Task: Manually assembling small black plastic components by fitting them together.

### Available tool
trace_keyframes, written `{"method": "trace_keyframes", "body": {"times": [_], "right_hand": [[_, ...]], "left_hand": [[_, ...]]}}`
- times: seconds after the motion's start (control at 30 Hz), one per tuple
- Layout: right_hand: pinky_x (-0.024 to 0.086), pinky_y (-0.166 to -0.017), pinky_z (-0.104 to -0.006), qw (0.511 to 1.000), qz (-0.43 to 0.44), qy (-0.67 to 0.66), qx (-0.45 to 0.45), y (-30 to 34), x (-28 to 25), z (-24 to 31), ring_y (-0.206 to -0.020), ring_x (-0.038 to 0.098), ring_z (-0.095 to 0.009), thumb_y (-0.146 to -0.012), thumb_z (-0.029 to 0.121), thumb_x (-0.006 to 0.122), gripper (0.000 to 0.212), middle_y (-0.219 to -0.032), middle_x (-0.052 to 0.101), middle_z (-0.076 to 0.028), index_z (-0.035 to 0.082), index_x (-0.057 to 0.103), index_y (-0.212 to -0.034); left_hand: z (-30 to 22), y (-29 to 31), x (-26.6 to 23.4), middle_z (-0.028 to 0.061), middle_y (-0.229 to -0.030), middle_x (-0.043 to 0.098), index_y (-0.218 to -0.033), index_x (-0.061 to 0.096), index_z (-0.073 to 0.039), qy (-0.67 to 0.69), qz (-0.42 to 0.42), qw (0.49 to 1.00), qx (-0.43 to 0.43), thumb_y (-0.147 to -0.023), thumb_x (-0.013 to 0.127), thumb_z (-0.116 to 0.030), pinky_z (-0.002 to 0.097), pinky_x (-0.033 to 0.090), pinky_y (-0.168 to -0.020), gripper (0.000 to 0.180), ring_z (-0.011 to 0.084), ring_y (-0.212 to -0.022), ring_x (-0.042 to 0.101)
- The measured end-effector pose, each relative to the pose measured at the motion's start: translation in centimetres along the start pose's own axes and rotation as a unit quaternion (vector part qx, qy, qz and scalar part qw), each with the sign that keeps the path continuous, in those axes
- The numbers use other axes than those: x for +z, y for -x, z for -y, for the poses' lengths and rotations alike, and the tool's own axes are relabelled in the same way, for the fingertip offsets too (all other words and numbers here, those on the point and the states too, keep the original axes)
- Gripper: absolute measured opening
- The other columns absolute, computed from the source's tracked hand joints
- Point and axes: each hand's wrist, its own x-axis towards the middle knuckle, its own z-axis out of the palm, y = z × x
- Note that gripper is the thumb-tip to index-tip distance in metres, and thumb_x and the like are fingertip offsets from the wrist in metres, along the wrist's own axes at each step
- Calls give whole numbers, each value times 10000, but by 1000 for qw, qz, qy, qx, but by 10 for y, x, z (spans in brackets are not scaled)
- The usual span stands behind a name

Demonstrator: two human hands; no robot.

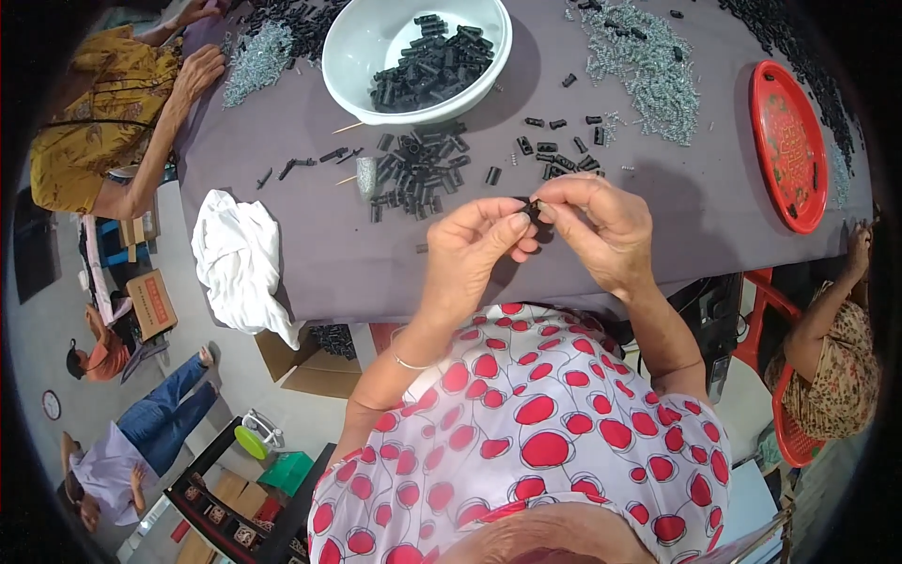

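Close together above the table's near edge, both my hands pinch a small black plastic part (531, 211). My left hand (476, 235) has thumb and fingers closed on one side of it; my right hand (601, 226) grips the other side with the fingertips. Much of the part is hidden by my fingers. Just beyond my hands lie loose black plastic parts (564, 162). Left of them is a pile of short black tubes (418, 169). A white bowl (338, 70) behind that pile holds more black pieces.
Small metal springs (648, 75) lie heaped at the far right, another spring heap (258, 61) at the far left. A red tray (789, 202) rests at the right. A white cloth (235, 249) hangs over the left edge. Co-workers sit at both sides; an open cardboard box (319, 376) stands below.
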Motion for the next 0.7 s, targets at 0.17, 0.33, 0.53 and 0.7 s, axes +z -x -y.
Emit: {"method": "trace_keyframes", "body": {"times": [0.17,0.33,0.53,0.7], "right_hand": [[504,-600,-242,1000,14,1,-9,-1,-2,-2,-696,635,-143,-761,-44,660,128,-835,667,-99,-6,639,-881],[505,-604,-247,999,34,4,-12,-2,-4,-4,-697,638,-152,-756,-42,664,122,-829,669,-103,-4,642,-870],[509,-639,-263,999,35,18,15,5,6,-8,-715,641,-165,-745,-53,668,140,-842,670,-108,-4,645,-874],[510,-667,-276,999,-9,30,-39,12,11,-4,-746,623,-188,-687,-66,686,319,-921,641,-118,4,619,-991]], "left_hand": [[3,0,-4,101,-875,666,-1023,609,41,47,17,999,-13,-889,618,-95,235,517,-633,191,117,-701,624],[3,-1,-7,93,-845,661,-1024,610,43,71,33,995,-61,-883,626,-97,236,519,-631,199,117,-691,621],[15,0,-9,101,-849,664,-1022,616,38,79,13,995,-61,-885,624,-109,240,528,-642,201,130,-698,632],[9,-2,-4,110,-942,670,-1031,628,24,135,25,987,-89,-891,606,-128,267,526,-715,208,161,-812,648]]}}
